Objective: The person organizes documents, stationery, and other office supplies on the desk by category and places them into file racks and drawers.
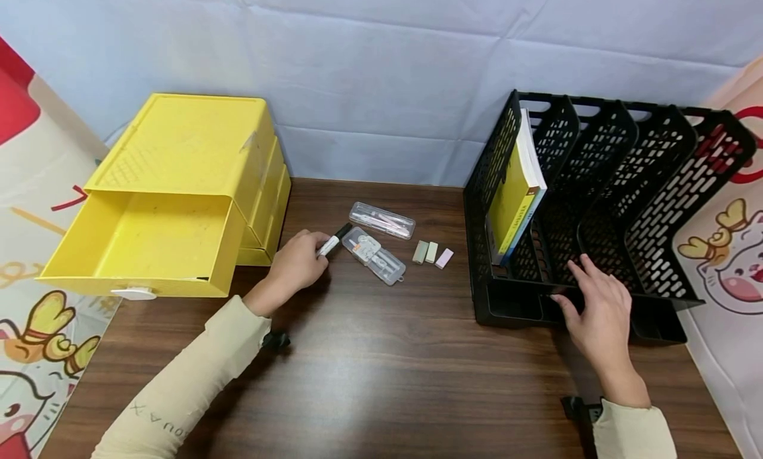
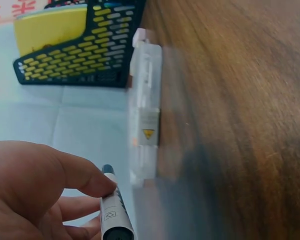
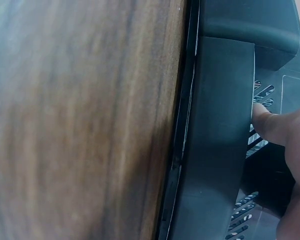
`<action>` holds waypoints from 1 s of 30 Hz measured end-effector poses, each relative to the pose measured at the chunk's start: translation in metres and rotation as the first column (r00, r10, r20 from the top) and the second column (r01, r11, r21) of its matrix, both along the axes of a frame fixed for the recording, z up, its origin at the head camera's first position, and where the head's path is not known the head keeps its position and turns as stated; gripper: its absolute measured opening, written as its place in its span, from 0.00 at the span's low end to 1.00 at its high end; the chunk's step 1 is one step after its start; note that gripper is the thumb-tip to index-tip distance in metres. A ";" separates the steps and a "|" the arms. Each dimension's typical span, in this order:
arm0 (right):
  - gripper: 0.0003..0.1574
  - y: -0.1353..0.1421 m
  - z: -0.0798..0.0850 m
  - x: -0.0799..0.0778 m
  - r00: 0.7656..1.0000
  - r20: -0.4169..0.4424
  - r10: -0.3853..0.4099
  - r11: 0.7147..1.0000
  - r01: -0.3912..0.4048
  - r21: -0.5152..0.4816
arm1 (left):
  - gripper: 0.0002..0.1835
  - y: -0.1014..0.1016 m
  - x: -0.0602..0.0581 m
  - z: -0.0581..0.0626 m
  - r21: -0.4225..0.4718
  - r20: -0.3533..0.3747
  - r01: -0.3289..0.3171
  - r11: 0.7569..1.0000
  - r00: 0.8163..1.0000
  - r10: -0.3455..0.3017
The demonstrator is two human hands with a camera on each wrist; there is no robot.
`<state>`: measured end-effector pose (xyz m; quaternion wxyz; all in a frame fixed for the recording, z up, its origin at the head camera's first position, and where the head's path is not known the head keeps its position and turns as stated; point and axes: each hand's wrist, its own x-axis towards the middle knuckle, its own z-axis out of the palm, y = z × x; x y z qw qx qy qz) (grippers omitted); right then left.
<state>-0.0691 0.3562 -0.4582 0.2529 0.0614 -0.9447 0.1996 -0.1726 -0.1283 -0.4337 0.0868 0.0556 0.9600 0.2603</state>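
A white marker (image 1: 329,246) with a black cap is pinched between the thumb and fingers of my left hand (image 1: 298,263). In the left wrist view, the marker (image 2: 115,212) points away from the thumb, its dark end toward the camera. Just right of the cap lies a clear plastic case (image 1: 374,255) with a printed label. At the front of the black file rack (image 1: 491,181), my right hand (image 1: 599,306) rests with its fingers extended over the front edge. The right wrist view shows that thumb (image 3: 270,125) at the edge of the front tray (image 3: 217,135).
A yellow drawer unit (image 1: 179,141) stands at left, its top drawer (image 1: 179,287) pulled out. A second clear case (image 1: 381,220) and small erasers, one pink (image 1: 444,258), lie mid-table. A yellow book (image 1: 512,201) stands in the rack's left slot. Cloth hangs behind.
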 end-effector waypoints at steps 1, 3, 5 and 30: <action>0.46 0.000 0.000 0.000 1.000 0.000 0.000 1.000 0.000 0.000 | 0.23 0.000 0.002 0.002 0.004 -0.011 0.006 1.000 1.000 -0.006; 0.46 0.000 0.000 0.000 1.000 0.000 0.000 1.000 0.000 0.001 | 0.23 0.000 0.006 0.007 0.010 -0.035 0.023 1.000 0.999 -0.022; 0.46 0.000 0.000 0.000 1.000 0.000 0.001 1.000 -0.001 0.002 | 0.22 0.001 0.011 0.012 0.016 -0.065 0.046 0.999 0.997 -0.045; 0.46 0.002 -0.002 0.000 1.000 0.006 -0.001 1.000 0.001 0.007 | 0.22 -0.005 0.084 0.103 -0.074 -0.303 0.374 0.925 0.875 -0.378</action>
